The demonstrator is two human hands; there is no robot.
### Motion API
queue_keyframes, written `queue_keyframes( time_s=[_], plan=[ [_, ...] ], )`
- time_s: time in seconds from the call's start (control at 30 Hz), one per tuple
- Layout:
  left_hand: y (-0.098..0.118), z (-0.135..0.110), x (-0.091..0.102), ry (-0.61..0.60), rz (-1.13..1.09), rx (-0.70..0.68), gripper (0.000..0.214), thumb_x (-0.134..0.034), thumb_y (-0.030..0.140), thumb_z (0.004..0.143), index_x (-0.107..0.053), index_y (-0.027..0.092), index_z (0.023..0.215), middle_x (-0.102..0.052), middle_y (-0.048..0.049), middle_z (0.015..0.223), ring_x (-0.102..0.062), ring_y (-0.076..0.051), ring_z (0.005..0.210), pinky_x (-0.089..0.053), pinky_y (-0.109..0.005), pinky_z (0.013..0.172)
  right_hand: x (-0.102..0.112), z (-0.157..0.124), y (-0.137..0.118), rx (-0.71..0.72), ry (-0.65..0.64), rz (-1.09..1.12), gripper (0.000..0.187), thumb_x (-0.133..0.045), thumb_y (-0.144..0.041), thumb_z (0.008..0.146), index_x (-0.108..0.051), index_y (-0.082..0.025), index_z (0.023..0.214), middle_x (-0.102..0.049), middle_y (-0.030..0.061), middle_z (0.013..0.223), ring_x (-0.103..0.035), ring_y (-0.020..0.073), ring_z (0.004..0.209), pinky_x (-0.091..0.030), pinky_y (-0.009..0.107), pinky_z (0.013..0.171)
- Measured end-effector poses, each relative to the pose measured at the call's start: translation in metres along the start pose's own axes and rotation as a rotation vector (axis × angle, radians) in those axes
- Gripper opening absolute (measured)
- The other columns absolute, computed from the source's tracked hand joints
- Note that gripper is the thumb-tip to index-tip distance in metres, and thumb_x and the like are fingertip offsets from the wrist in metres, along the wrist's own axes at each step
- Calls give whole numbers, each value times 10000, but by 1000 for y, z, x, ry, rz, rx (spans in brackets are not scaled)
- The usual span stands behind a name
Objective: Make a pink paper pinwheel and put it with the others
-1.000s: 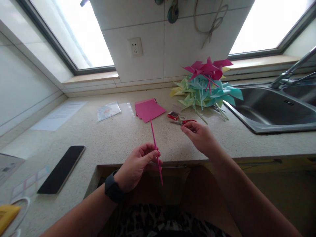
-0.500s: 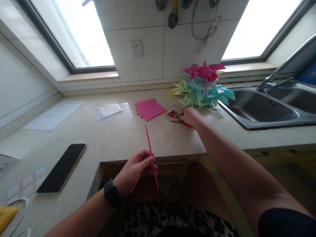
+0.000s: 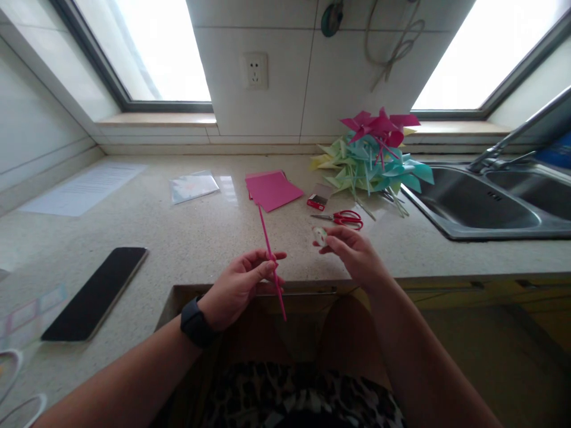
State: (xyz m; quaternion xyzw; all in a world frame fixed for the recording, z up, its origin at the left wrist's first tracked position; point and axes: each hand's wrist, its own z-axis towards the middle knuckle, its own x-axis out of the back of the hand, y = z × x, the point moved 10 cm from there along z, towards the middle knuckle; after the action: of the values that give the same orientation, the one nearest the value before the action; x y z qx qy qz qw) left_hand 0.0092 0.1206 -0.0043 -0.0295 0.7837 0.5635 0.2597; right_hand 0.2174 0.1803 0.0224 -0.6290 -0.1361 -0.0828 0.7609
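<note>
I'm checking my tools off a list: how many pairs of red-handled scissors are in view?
1: the red-handled scissors lie on the counter, just beyond the right hand. Others could be hidden under the piled pinwheels.

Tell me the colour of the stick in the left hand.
Bright pink: the stick in the left hand shows best in the head view.

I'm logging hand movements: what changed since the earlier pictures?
The right hand has lifted the small whitish tape roll off the pale speckled counter and drawn toward its near edge. The left hand still holds the thin pink stick; the pink square papers and multicoloured paper pinwheels stayed put.
</note>
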Motion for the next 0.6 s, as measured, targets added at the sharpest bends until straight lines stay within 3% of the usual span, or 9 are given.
queue_keyframes(
  time_s=[0.07, 0.13, 0.23, 0.33, 0.43, 0.53, 0.6],
  plan=[
    [7, 3, -8, -55, 27, -25, 219, -733, 301, 878, -701, 171, 1052, -585, -117, 1389, -686, -110, 758, -613, -304, 736, -16, -22, -1, -26, -59, 77, 270, -574, -455, 887, -645, -195, 896, -740, 94, 1012, -687, 162, 712, -580, 336, 679],
    [13, 8, -18, -124, 68, -36, 153, -726, 287, 882, -699, 171, 978, -495, -105, 1500, -698, -106, 750, -615, -299, 728, -24, -33, -2, -48, -92, 136, 240, -609, -439, 882, -649, -203, 861, -732, 103, 1109, -698, 174, 792, -575, 331, 709],
    [18, 18, -27, -199, 120, -48, 135, -720, 281, 885, -683, 163, 940, -417, -109, 1567, -721, -125, 759, -613, -300, 718, -29, -32, -6, -61, -134, 187, 224, -673, -436, 862, -678, -212, 848, -712, 102, 1182, -684, 212, 974, -549, 353, 822],
    [18, 29, -29, -238, 104, -48, 143, -724, 281, 881, -687, 168, 960, -433, -122, 1555, -725, -133, 766, -612, -302, 710, -32, -19, -14, 3, -160, 157, 218, -704, -428, 855, -700, -212, 831, -704, 89, 1137, -652, 219, 1028, -506, 367, 901],
    [14, 36, -24, -236, 62, -26, 164, -736, 272, 870, -706, 171, 997, -542, -127, 1451, -716, -127, 750, -612, -290, 693, -38, -9, -18, 74, -177, 150, 230, -715, -425, 856, -697, -206, 790, -689, 75, 1027, -635, 211, 972, -494, 351, 864],
    [10, 37, -16, -217, 23, 2, 247, -729, 251, 878, -707, 168, 1110, -692, -112, 1159, -708, -151, 788, -619, -291, 704, -50, -6, -15, 60, -216, 168, 246, -709, -428, 864, -697, -200, 773, -675, 61, 964, -621, 183, 852, -491, 322, 772],
    [8, 36, -14, -225, 7, 11, 302, -711, 240, 894, -690, 165, 1185, -711, -94, 1021, -704, -166, 831, -623, -296, 722, -58, -6, -13, 34, -260, 189, 239, -701, -421, 873, -704, -198, 788, -680, 59, 966, -610, 164, 786, -487, 307, 718]
  ],
)
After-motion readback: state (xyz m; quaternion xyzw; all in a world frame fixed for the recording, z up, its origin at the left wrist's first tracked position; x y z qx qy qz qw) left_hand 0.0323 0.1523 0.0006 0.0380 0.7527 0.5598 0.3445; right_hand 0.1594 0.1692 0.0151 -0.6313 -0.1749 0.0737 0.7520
